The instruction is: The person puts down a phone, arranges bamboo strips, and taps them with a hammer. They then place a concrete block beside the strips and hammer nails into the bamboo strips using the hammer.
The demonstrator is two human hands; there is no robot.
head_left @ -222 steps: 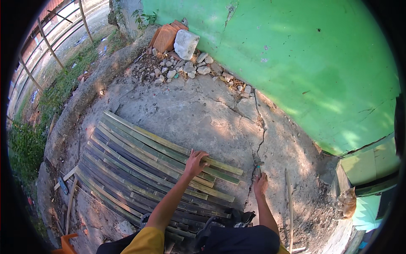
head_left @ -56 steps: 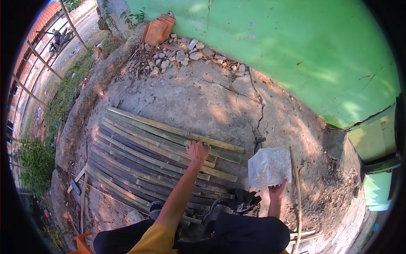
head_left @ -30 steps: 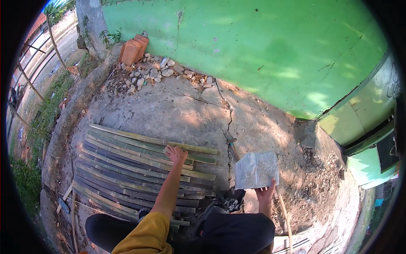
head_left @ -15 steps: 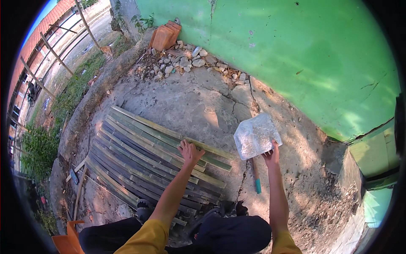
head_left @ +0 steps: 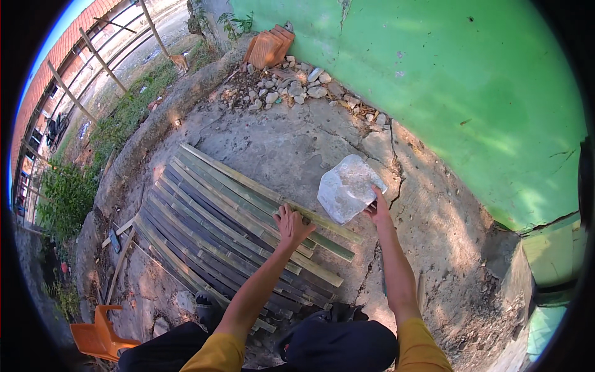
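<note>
A panel of split bamboo slats (head_left: pixel 211 214), green, tan and dark, lies on the ground in front of me. My left hand (head_left: pixel 294 225) presses on its upper right part, fingers bent over a pale outer slat and thumb out to the side. Raised just right of it, my right hand (head_left: pixel 377 206) grips the edge of a whitish, angular block (head_left: pixel 348 186) that looks like stone. The fingers behind the block are partly hidden. Past the panel's right ends, my right forearm covers most of a stick with a teal end.
Stone rubble (head_left: pixel 297 87) and stacked terracotta tiles (head_left: pixel 269 48) lie against the green wall (head_left: pixel 427 74). An orange plastic chair (head_left: pixel 99 335) stands at the lower left. Loose wooden strips (head_left: pixel 121 263) lie left of the panel. The concrete ground (head_left: pixel 266 133) is cracked.
The block in my right hand has moved left and slightly up, closer to the left hand, and tilted. My left hand stays on the slats. The whole view has shifted slightly.
</note>
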